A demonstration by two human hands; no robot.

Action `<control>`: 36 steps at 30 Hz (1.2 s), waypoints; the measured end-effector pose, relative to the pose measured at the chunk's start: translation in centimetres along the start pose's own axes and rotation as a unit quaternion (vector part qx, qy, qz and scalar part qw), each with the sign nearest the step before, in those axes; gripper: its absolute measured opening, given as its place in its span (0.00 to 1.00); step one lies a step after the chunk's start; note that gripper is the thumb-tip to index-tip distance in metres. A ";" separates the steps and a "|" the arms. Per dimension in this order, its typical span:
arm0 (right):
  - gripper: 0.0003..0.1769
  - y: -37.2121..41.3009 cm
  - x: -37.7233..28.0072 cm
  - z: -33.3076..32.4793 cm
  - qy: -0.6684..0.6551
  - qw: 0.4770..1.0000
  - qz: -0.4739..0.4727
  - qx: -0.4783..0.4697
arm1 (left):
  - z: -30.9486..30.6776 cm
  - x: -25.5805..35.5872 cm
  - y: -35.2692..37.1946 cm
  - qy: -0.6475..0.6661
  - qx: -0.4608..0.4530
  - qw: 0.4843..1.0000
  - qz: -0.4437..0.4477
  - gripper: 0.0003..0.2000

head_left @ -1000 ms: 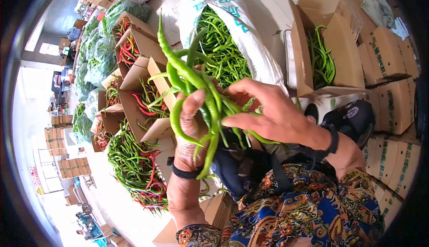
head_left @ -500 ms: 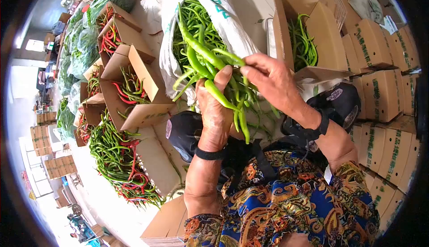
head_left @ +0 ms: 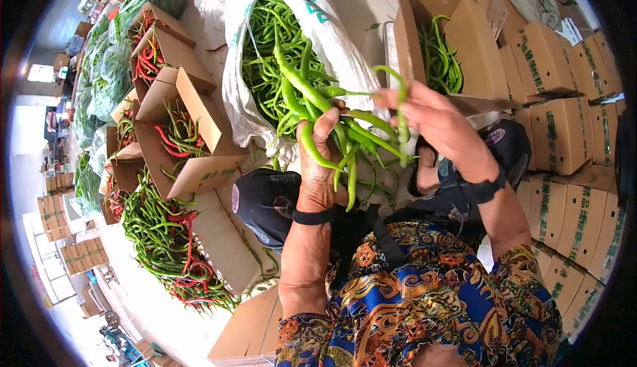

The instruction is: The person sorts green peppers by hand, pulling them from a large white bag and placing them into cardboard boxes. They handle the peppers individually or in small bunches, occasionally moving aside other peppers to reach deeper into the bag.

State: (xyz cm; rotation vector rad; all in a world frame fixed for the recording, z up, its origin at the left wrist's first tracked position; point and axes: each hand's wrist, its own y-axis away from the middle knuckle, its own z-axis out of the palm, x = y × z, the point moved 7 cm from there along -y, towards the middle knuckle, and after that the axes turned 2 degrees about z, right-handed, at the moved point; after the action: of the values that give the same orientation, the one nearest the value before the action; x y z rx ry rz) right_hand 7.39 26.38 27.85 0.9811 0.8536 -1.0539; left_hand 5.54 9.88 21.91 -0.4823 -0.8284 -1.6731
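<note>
My left hand (head_left: pixel 318 161) is wrapped round a bunch of long green chili peppers (head_left: pixel 304 88), its thumb across them. Their ends stick out above and below the fist. To the right, my right hand (head_left: pixel 441 121) pinches a thin, curled green chili pepper (head_left: pixel 402 98), slightly blurred. Its fingers are beside the stems of the bunch. Just beyond both hands lies an open white woven sack (head_left: pixel 352 42) with green lettering, filled with more green chilies (head_left: pixel 269 35).
On the right stands an open carton (head_left: pixel 481 48) holding green chilies, near stacked printed cartons (head_left: pixel 564 135). Several open cartons (head_left: pixel 206 174) with red and green chilies are at left, above a loose chili pile (head_left: pixel 159 234). Plastic-wrapped greens (head_left: pixel 106 81) line the far left.
My right hand has moved slightly right and down, away from the bunch, with a curled chili pepper now showing in its fingers. The left hand still grips the bunch, with more stems fanned out.
</note>
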 end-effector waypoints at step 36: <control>0.23 -4.4 -1.3 4.0 0.006 0.986 0.128 -0.104 | -2.6 -2.9 -1.6 0.077 0.016 0.996 -0.046 0.15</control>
State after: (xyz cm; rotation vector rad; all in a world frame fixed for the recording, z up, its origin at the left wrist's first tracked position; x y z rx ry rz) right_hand 3.23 22.22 29.41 0.8946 0.8058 -0.7244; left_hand 5.07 10.05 17.78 -0.2925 -0.7725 -1.7539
